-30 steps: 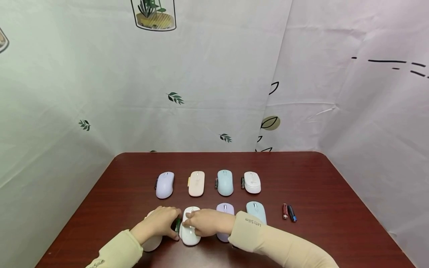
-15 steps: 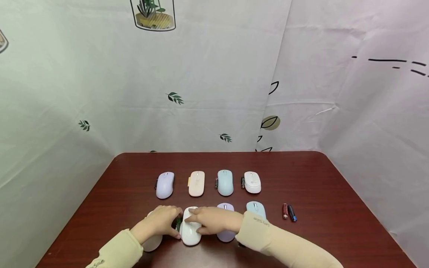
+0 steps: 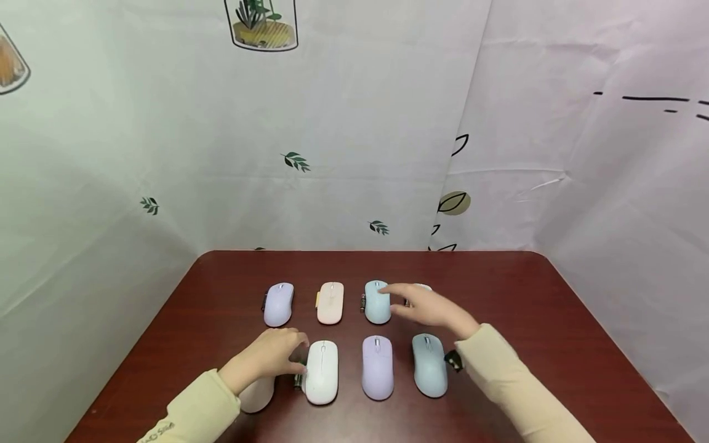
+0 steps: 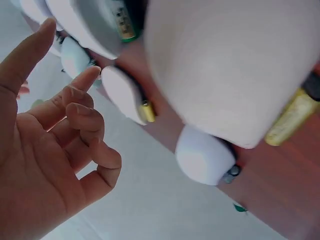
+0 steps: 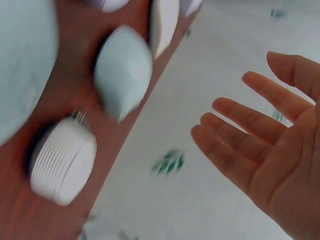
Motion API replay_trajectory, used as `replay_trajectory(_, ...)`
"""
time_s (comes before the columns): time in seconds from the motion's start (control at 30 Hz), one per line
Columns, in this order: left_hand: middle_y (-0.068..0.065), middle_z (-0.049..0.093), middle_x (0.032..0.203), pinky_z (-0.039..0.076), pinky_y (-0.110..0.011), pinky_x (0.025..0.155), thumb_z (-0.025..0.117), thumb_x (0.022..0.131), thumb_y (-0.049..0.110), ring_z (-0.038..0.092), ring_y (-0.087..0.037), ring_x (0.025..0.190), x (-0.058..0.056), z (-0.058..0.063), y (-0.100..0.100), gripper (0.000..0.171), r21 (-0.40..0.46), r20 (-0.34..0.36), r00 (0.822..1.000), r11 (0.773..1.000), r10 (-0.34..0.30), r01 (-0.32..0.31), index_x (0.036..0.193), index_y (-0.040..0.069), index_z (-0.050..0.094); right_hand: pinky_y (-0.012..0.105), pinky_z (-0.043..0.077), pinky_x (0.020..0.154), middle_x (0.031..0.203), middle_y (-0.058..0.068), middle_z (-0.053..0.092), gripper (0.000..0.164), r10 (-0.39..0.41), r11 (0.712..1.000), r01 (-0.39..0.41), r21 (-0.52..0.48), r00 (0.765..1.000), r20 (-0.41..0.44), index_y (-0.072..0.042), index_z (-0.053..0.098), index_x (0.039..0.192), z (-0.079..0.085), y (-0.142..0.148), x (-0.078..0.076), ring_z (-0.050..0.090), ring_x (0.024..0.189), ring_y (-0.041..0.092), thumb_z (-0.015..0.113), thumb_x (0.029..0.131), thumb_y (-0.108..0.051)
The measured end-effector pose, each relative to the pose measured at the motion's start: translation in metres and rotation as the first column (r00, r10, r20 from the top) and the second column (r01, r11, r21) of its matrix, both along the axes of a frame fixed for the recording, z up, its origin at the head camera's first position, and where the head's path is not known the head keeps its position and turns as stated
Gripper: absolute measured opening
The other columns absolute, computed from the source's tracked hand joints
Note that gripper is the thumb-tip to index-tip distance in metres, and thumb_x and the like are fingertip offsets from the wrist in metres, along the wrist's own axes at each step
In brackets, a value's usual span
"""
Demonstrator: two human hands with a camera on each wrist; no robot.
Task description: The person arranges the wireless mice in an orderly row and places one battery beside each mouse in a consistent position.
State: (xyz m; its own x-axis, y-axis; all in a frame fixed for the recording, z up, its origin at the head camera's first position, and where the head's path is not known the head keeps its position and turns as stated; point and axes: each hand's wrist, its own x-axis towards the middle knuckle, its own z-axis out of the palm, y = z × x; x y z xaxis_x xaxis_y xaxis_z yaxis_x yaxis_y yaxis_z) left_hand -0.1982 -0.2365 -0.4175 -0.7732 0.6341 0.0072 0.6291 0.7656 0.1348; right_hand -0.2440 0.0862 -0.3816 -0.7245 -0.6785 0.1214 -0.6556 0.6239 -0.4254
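Note:
My left hand (image 3: 271,354) hovers with fingers bent loosely and thumb apart, its tips right at the left edge of a white computer mouse (image 3: 322,372). Nothing lies in its palm in the left wrist view. A battery (image 3: 298,381) lies along that mouse. Beneath the same hand, another pale mouse (image 3: 257,395) is partly covered. Over the back row, my right hand (image 3: 423,306) is raised with fingers extended and palm bare, as the right wrist view confirms. Its fingertips overlap a light blue mouse (image 3: 378,303) in the head view. A white ribbed mouse (image 5: 65,162) behind it is mostly hidden there.
A lilac mouse (image 3: 378,368) and a light blue mouse (image 3: 429,366) sit in the front row. Farther back are a lilac mouse (image 3: 279,304) and a cream mouse (image 3: 330,303), with batteries beside them. A fabric backdrop (image 3: 354,123) hangs behind the dark red table (image 3: 221,277).
My right hand has left the white mouse and moved up and right to above the back row. The right sleeve now hides the red and blue batteries. My left hand has barely shifted.

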Motion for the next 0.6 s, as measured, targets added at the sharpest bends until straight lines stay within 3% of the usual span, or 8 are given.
replay_trajectory(0.1,-0.003,0.066,0.086,0.046,-0.031,0.062,0.079,0.071,0.032,0.060,-0.013,0.075,0.000,0.002,0.004,0.034,0.030,-0.028,1.000,0.999,-0.013,0.013,0.093,0.009,0.066,0.048,0.043,0.098,0.129,0.015,0.058,0.038,-0.092,0.996,0.092,-0.015,0.995,0.023,-0.001,0.055,0.128,0.001,0.023,-0.006,0.053,0.121,0.032,0.056,0.093,-0.012)
replay_trajectory(0.3,-0.001,0.066,0.085,0.044,-0.027,0.059,0.077,0.075,0.028,0.059,-0.010,0.070,-0.004,0.010,0.020,0.027,0.088,-0.088,0.996,0.995,-0.033,0.040,0.092,0.010,0.067,0.051,0.045,0.093,0.125,0.018,0.060,0.036,-0.169,0.985,0.170,-0.035,0.985,0.037,0.000,0.055,0.126,-0.006,0.057,-0.014,0.055,0.116,0.036,0.055,0.092,-0.010)
replay_trajectory(0.47,-0.002,0.068,0.089,0.046,-0.030,0.064,0.073,0.080,0.028,0.062,-0.014,0.077,-0.009,0.016,0.046,0.028,0.107,-0.131,0.989,0.991,-0.072,0.086,0.100,0.009,0.067,0.052,0.045,0.094,0.126,0.021,0.058,0.034,-0.224,0.968,0.230,-0.098,0.972,0.068,0.002,0.055,0.126,-0.014,0.081,-0.017,0.054,0.118,0.039,0.054,0.093,-0.007)
replay_trajectory(0.6,0.002,0.064,0.082,0.044,-0.026,0.061,0.073,0.080,0.031,0.056,-0.010,0.068,-0.014,0.017,0.074,0.029,0.126,-0.201,0.972,0.981,-0.122,0.149,0.100,0.011,0.067,0.050,0.047,0.092,0.126,0.024,0.057,0.034,-0.240,0.960,0.250,-0.124,0.967,0.087,0.004,0.054,0.126,-0.019,0.096,-0.021,0.054,0.118,0.041,0.053,0.094,-0.007)
